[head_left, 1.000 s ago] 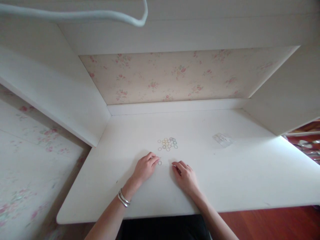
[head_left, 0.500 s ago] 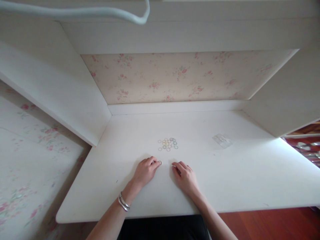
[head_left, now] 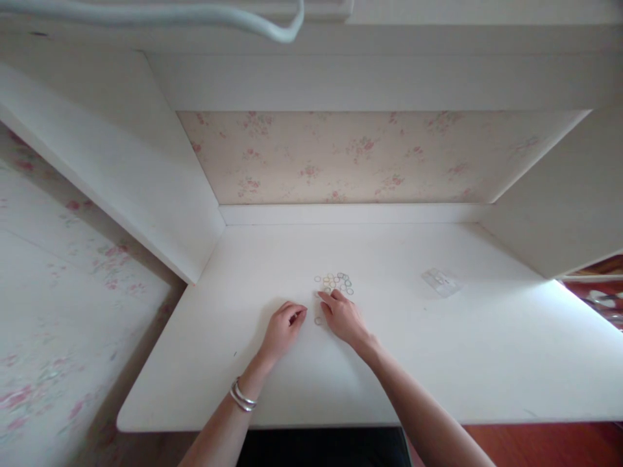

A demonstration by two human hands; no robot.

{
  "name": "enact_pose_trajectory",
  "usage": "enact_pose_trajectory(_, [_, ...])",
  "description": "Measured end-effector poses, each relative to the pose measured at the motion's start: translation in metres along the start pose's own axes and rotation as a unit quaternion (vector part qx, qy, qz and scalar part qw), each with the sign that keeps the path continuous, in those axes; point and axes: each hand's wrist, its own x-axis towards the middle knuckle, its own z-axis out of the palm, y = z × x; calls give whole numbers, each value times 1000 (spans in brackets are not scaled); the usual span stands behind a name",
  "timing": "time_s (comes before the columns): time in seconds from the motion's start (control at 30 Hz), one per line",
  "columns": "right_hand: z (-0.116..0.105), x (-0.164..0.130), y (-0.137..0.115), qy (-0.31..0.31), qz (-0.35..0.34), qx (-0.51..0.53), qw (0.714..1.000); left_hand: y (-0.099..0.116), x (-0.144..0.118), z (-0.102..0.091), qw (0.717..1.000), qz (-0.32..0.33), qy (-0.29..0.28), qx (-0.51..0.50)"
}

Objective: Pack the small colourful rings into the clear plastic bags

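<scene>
Several small thin rings [head_left: 347,283] in pale yellow, green and grey tones lie in a loose cluster on the white desk. One single ring [head_left: 318,321] rests apart, nearer to me, between my hands. My left hand [head_left: 283,329] is on the desk to the left of that ring, thumb and fingertips pressed together, with nothing visible in them. At the front edge of the cluster is my right hand [head_left: 344,318], index finger stretched out and thumb apart. Its index tip is at a ring on the cluster's near left side, partly covered by the finger.
A clear plastic bag [head_left: 441,283] lies on the desk [head_left: 409,363] to the right. White side panels [head_left: 160,188] and a low back ledge [head_left: 355,213] enclose the desktop. A white cable [head_left: 195,14] hangs across the top left.
My right hand has moved forward and left to the cluster. My left hand has drawn slightly back from the single ring that was at its fingertips. The view has shifted a little.
</scene>
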Motion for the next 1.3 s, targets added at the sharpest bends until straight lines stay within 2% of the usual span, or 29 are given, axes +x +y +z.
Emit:
enact_pose_trajectory(0.17, [4, 6, 2, -12, 1, -19, 1000, -1, 0, -2, 1000, -10, 1, -16])
enact_pose_trajectory(0.43, [8, -25, 20, 22, 2, -5, 1000, 2, 1, -3, 1000, 1, -22, -16])
enact_pose_trajectory(0.63, [18, -39, 5, 76, -44, 29, 996, 4, 0, -4, 1000, 2, -19, -15])
enact_pose_trajectory(0.77, [22, -40, -3, 70, -84, 36, 993, 5, 0, -5, 1000, -2, -19, -15])
enact_pose_trajectory(1.1, [26, -41, -2, 62, -97, 27, 993, 3, 0, -4, 1000, -1, -22, -7])
enact_pose_trajectory(1.2, [22, -43, 1, 89, -99, 41, 990, 5, 0, -5, 1000, -2, -23, -8])
enact_pose_trajectory(1.3, [19, -49, 12, 134, -66, 59, 987, 5, 0, -5, 1000, -10, -24, -6])
